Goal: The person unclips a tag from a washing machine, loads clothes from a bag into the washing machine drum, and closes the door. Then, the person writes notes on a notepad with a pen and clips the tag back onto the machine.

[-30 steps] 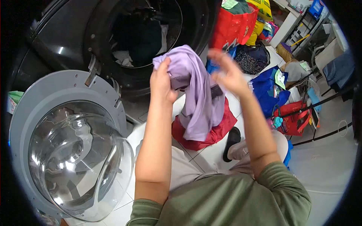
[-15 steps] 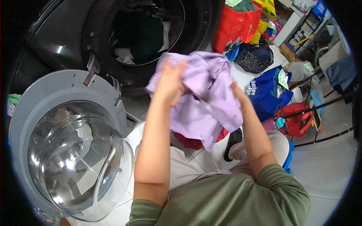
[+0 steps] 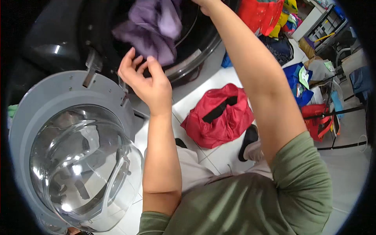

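Note:
A crumpled purple garment [image 3: 156, 33] is in the mouth of the black front-loading machine [image 3: 192, 62]. Just below the cloth, my left hand [image 3: 145, 80] is open, palm up with its fingers apart, holding nothing. My right hand [image 3: 204, 6] is at the top edge, beside the machine opening. Only part of it shows, and its fingers are cut off by the frame. On the floor in front of the machine lies a red cloth bag [image 3: 219, 117] with a black strip across its top.
The machine's round glass door [image 3: 78, 156] hangs wide open at the left. Along the right are a red shopping bag [image 3: 258, 15], a blue bag [image 3: 291, 78], another red bag [image 3: 313, 121] and a metal rack. My feet flank the red cloth bag.
The purple garment has moved up and forward from between my hands into the machine opening. My left hand has let go of it, and my right arm has stretched forward. The red cloth bag is now uncovered.

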### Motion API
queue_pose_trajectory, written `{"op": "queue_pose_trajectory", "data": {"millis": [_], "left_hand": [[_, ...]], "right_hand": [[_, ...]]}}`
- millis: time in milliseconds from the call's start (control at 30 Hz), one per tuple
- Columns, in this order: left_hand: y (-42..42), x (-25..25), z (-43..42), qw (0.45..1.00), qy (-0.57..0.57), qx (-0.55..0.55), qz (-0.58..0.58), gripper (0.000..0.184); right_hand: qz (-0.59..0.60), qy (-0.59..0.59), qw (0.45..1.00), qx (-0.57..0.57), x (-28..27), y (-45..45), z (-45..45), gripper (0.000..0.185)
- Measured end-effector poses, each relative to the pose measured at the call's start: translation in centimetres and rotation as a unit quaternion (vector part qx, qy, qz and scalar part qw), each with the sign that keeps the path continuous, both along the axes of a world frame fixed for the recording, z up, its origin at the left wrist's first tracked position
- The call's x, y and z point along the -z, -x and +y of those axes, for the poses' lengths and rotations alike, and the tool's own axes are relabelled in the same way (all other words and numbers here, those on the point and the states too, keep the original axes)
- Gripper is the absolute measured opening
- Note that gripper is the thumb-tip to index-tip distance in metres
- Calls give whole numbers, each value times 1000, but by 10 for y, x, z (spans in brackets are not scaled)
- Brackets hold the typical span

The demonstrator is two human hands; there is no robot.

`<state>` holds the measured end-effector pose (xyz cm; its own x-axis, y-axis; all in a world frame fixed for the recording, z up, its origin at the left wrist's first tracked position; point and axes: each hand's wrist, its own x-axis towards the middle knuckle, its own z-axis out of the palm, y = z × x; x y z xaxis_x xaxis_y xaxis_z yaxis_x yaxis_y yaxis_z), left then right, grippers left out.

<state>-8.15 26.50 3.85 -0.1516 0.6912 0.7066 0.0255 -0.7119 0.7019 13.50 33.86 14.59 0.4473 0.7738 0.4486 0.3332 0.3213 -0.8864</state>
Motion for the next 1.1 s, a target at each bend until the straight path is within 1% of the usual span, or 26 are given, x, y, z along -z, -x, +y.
{"op": "queue_pose_trajectory", "data": {"millis": [33, 67, 100, 133, 167, 200, 233, 267, 300, 333, 400, 500, 600, 633, 667, 733, 767, 800, 833, 867, 900, 933, 967, 1000, 1067, 1100], "left_hand": [[0, 2, 2, 998, 40, 39, -16, 38], [0, 0, 3, 996, 78, 37, -16, 34], [1, -2, 5, 993, 107, 50, -7, 31], [3, 0, 9, 989, 135, 60, 0, 29], [2, 6, 14, 989, 129, 73, -5, 28], [0, 13, 18, 989, 124, 85, -8, 27], [-1, 20, 20, 986, 131, 103, -21, 22], [-3, 22, 18, 986, 135, 101, 8, 18], [-4, 22, 15, 986, 127, 97, 36, 15], [-5, 20, 12, 987, 118, 93, 62, 14], [-7, 15, 9, 984, 109, 113, 81, 13], [-12, 19, 6, 978, 112, 131, 120, 13], [-24, 20, 3, 971, 121, 137, 155, 13], [-26, 20, 1, 968, 125, 136, 169, 13], [-28, 19, -3, 966, 124, 141, 177, 12], [-33, 26, -5, 966, 86, 165, 179, 12], [-32, 23, -10, 962, 82, 169, 200, 12], [-30, 22, -12, 956, 84, 174, 220, 12], [-28, 22, -11, 951, 87, 185, 233, 12], [-26, 21, -9, 945, 89, 196, 245, 13], [-24, 20, -7, 934, 119, 224, 252, 15], [-22, 18, -5, 920, 148, 254, 258, 19], [-21, 16, -5, 905, 176, 286, 263, 22], [-23, 16, -8, 901, 151, 320, 250, 30], [-24, 16, -18, 888, 101, 388, 225, 47], [-24, 13, -23, 863, 104, 420, 261, 75]], "right_hand": [[-116, 10, 993, 2, 29, -4, -4, 42], [-232, 17, 973, 0, 76, -12, -5, 31], [-346, 18, 938, -5, 113, -18, -8, 28], [-183, 213, 950, -136, 140, -4, -39, 28], [-344, 154, 921, -99, 205, 0, -54, 27], [-411, 269, 864, -111, 263, 0, -78, 26], [-419, 384, 811, -139, 370, -16, -101, 24], [-513, 455, 712, -149, 408, -10, -134, 23], [-509, 546, 634, -202, 425, -2, -167, 22], [-356, 555, 746, -94, 497, -9, -206, 27], [-193, 581, 790, 36, 517, 10, -267, 49], [-99, 672, 722, 130, 471, 56, -287, 70], [-53, 711, 682, 163, 451, 56, -276, 81], [-56, 690, 694, 200, 455, 54, -275, 69], [-80, 685, 703, 173, 467, 48, -273, 57], [-196, 676, 711, -14, 495, 21, -262, 38], [-240, 658, 708, -92, 488, 10, -252, 32], [-265, 656, 683, -181, 483, -6, -238, 34], [-216, 644, 711, -182, 404, -4, -227, 35], [-238, 533, 794, -171, 363, -14, -229, 33], [-68, 546, 820, -155, 312, -21, -230, 36], [0, 492, 859, -144, 266, -23, -233, 41], [27, 415, 899, -133, 227, -29, -237, 40], [89, 376, 920, -67, 186, -32, -244, 39], [177, 219, 954, -107, 122, -41, -259, 21], [227, 136, 955, -135, 90, -40, -266, 13]]}}
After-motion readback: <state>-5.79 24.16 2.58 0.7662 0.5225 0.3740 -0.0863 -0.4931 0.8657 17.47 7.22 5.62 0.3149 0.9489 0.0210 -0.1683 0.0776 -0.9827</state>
